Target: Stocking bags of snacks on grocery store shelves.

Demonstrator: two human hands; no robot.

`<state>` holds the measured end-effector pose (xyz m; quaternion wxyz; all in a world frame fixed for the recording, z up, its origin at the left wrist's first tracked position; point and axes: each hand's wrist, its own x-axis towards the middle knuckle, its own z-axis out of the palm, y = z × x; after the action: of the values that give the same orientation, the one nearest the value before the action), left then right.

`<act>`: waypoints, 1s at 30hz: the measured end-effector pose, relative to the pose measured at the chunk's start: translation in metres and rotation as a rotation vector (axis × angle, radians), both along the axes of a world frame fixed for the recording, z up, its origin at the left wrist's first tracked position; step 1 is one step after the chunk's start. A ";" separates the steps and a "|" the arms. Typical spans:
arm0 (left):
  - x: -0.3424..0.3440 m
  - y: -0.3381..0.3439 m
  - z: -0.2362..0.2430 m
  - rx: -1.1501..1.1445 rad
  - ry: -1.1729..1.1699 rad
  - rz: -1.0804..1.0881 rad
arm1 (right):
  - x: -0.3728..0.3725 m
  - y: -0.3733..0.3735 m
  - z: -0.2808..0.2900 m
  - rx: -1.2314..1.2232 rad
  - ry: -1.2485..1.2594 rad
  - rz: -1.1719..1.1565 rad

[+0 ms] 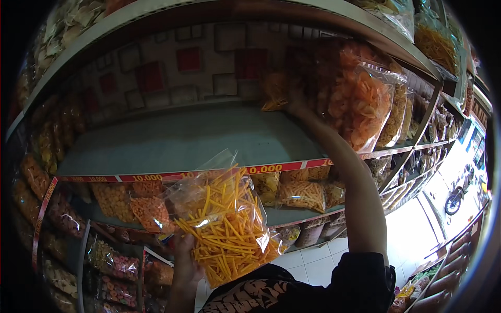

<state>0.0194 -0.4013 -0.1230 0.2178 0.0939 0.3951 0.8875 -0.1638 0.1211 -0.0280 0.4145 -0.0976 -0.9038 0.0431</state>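
A clear bag of yellow stick snacks is gripped at its side by my left hand, low in the middle of the view below the shelf edge. My right arm stretches up to the back of the upper shelf, where my right hand is in shadow beside a small yellow snack bag. Its fingers are too dark to tell whether they hold that bag. Large bags of orange chips stand upright just right of that hand.
Snack bags line the shelves on the left and below. A red label strip runs along the shelf edge. A raised shelf rim arches overhead. Bright tiled floor and a wheeled vehicle show at the right.
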 end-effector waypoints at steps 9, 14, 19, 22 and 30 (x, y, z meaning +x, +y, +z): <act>-0.012 0.011 0.018 0.028 0.158 -0.007 | 0.051 -0.063 0.047 -0.040 -0.452 -0.275; -0.031 0.018 0.063 0.064 0.276 -0.076 | 0.088 -0.113 0.070 0.015 -0.253 -0.124; -0.064 0.039 0.114 0.071 0.370 -0.276 | 0.185 -0.183 0.111 -0.137 0.076 0.273; -0.069 0.060 0.144 0.050 0.401 -0.245 | 0.229 -0.241 0.130 -0.329 0.178 0.513; -0.068 0.133 0.171 -0.022 0.650 -0.271 | 0.243 -0.268 0.094 -0.027 0.021 0.117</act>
<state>-0.0488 -0.2681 0.0484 0.1975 0.4209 0.4373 0.7698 0.0789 -0.1472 0.0663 0.4193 -0.0495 -0.9029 0.0805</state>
